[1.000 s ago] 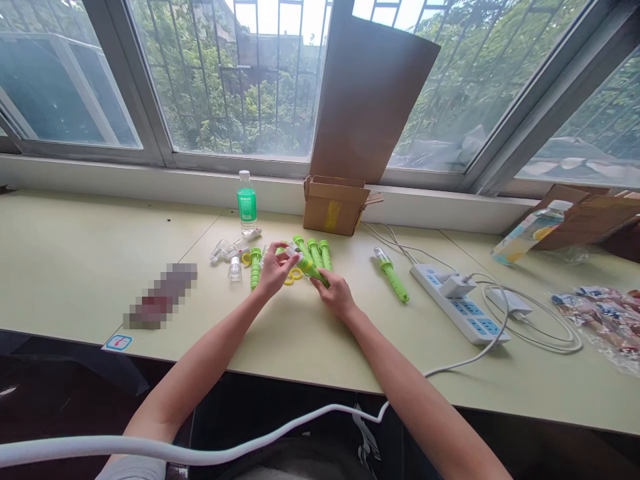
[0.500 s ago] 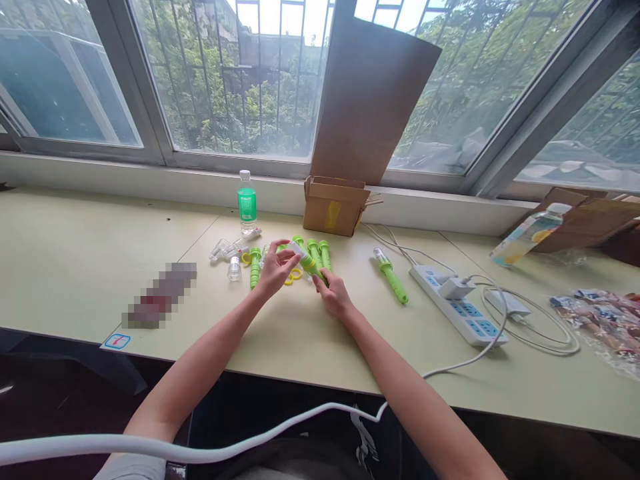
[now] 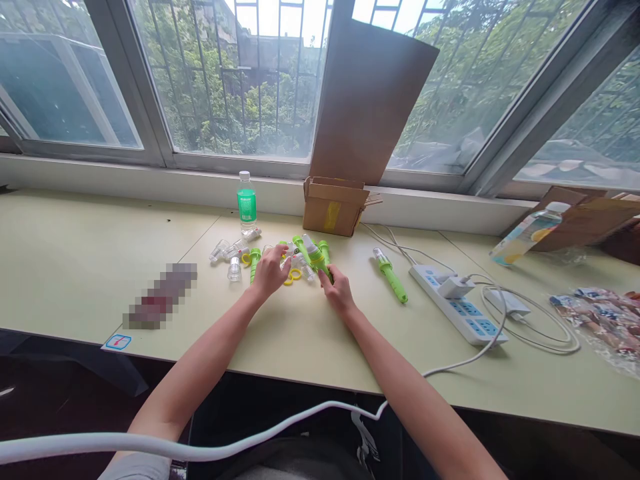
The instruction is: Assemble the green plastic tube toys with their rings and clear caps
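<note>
Green handle (image 3: 317,257), uncapped, grasped in right hand (image 3: 338,292); left hand (image 3: 271,272), grip indeterminable; one capped handle (image 3: 393,279) apparently complete, clear caps (image 3: 234,269) unfitted.

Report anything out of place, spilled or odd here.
No spill shows. The white cable looks odd: apparently from the power strip, it runs off the table and crosses before the left arm, a possible snag. One green stick lies apart.

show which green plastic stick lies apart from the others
The clear-tipped green plastic stick left of the white power strip; another stick is in the right hand, the rest bunched near the left hand.
</note>
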The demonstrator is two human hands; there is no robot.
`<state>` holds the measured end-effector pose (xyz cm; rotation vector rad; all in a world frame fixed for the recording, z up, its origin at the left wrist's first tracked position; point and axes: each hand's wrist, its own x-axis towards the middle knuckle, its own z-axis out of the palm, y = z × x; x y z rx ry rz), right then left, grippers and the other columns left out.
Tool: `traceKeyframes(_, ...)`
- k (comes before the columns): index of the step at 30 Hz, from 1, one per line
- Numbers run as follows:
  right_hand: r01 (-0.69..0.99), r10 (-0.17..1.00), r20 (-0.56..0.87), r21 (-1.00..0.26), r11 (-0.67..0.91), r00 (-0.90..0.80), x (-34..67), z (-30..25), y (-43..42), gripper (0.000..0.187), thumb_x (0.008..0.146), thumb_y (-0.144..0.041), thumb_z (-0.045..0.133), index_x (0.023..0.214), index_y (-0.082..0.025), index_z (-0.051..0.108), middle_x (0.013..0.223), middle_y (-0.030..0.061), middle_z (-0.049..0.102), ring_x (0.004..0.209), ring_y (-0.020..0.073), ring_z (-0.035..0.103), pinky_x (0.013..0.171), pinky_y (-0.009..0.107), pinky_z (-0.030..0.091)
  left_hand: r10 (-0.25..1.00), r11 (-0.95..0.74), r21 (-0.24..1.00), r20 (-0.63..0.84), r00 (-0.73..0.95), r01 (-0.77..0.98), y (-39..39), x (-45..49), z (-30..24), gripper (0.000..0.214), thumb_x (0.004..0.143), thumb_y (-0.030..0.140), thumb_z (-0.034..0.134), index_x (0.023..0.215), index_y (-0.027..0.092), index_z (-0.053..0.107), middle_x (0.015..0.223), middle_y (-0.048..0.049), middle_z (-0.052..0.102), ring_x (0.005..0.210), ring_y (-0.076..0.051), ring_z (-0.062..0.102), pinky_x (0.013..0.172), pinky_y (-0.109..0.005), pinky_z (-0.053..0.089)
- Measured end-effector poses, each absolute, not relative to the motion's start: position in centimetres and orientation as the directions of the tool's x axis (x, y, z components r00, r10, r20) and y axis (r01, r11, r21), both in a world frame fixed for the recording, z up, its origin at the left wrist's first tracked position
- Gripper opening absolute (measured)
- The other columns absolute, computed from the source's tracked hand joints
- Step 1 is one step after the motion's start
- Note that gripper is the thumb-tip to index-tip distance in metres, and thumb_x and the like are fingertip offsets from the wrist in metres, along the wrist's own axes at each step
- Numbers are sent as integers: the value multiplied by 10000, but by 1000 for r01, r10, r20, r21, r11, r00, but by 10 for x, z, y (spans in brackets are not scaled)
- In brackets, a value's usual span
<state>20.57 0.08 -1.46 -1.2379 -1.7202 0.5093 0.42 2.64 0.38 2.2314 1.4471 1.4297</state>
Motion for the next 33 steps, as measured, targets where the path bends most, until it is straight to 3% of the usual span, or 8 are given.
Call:
traceKeyframes(13, 501, 904, 425, -774, 388, -43, 206, -15, 1, 331, 855, -540, 429, 775, -224, 488, 582, 1, 526, 487, 142, 445, 461, 261, 346, 863, -371, 300, 461, 207, 879, 29, 2, -5, 290, 747, 211, 632, 1026, 202, 554, 949, -119, 638, 962, -306, 558, 837, -423, 399)
traceKeyframes(20, 508, 902, 429, -768, 390, -44, 206, -14, 0, 345, 852, -556, 421, 773, -225, 482, 574, 3, 525, 486, 147, 452, 460, 265, 345, 862, -389, 367, 470, 192, 845, 29, 3, -6, 191, 769, 188, 599, 959, 194, 587, 911, -124, 632, 921, -312, 570, 846, -439, 377)
traceKeyframes(27, 510, 906, 422, -771, 380, -38, 206, -14, 0, 343, 854, -550, 421, 778, -223, 491, 581, 1, 531, 492, 146, 458, 469, 262, 348, 844, -396, 374, 508, 171, 839, 30, 1, -1, 165, 860, 211, 471, 972, 186, 589, 911, -114, 620, 893, -267, 572, 831, -380, 391)
traceKeyframes(33, 508, 910, 413, -778, 371, -32, 206, -14, 1, 333, 853, -541, 430, 788, -220, 494, 584, 1, 531, 493, 143, 456, 470, 259, 349, 827, -380, 293, 533, 180, 877, 30, 0, 3, 204, 892, 278, 431, 933, 173, 600, 890, -115, 614, 878, -251, 562, 791, -351, 409)
